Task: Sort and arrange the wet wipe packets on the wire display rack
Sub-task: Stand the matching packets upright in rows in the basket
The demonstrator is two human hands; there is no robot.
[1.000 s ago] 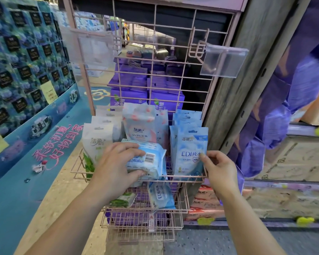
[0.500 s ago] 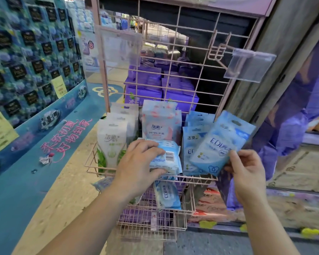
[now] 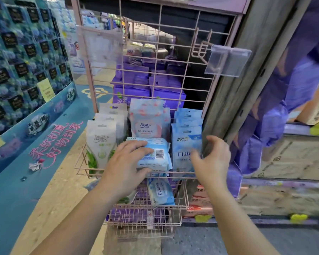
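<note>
Here the left hand [image 3: 125, 162] holds a flat blue packet [image 3: 155, 155] lying sideways, long side across, over the front of the pink wire rack [image 3: 85, 169]. The right hand [image 3: 212, 159] is loose and holds nothing, just right of the standing blue packets [image 3: 184, 144], so it is nearer them.

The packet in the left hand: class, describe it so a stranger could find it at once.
Find the pink wire rack and its upper basket. At the front middle, the left hand grips a blue packet. Unlike its upright neighbours, it lies flat, barcode up.
</note>
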